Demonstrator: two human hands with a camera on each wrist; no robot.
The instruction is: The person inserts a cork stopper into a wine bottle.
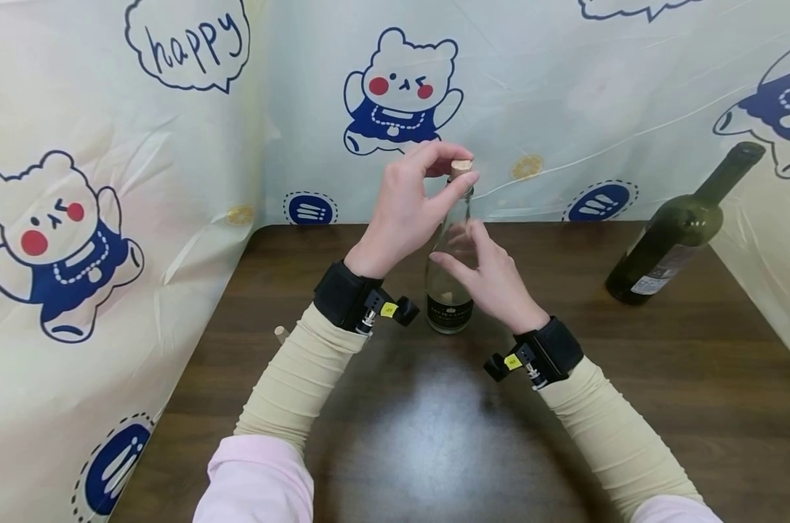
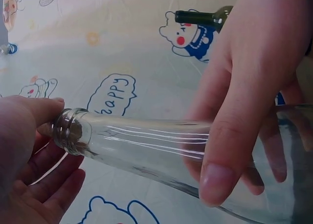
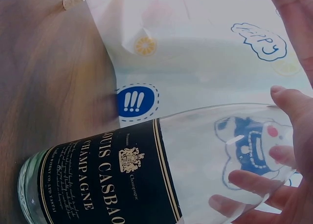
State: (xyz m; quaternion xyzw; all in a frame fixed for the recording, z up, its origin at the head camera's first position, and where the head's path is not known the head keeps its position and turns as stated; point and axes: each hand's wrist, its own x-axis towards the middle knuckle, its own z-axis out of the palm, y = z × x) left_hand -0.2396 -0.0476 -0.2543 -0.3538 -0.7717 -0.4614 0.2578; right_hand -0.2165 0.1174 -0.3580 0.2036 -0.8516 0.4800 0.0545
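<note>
A clear glass bottle [image 1: 448, 287] with a black champagne label [image 3: 112, 177] stands upright on the table. A cork [image 1: 461, 167] sits in its mouth, part of it showing through the glass neck [image 2: 73, 128] and part sticking out above the rim. My left hand [image 1: 410, 200] pinches the cork's upper end between thumb and fingers. Lower down, my right hand [image 1: 499, 280] holds the bottle around its shoulder, the thumb on the near side and several fingers [image 3: 249, 180] visible through the glass.
A dark green wine bottle [image 1: 679, 229] stands at the table's back right. Another cork [image 1: 281, 334] lies on the brown wooden table [image 1: 395, 436], beside my left forearm. A printed cloth with cartoon bears [image 1: 404, 87] hangs close behind the bottles and along the sides.
</note>
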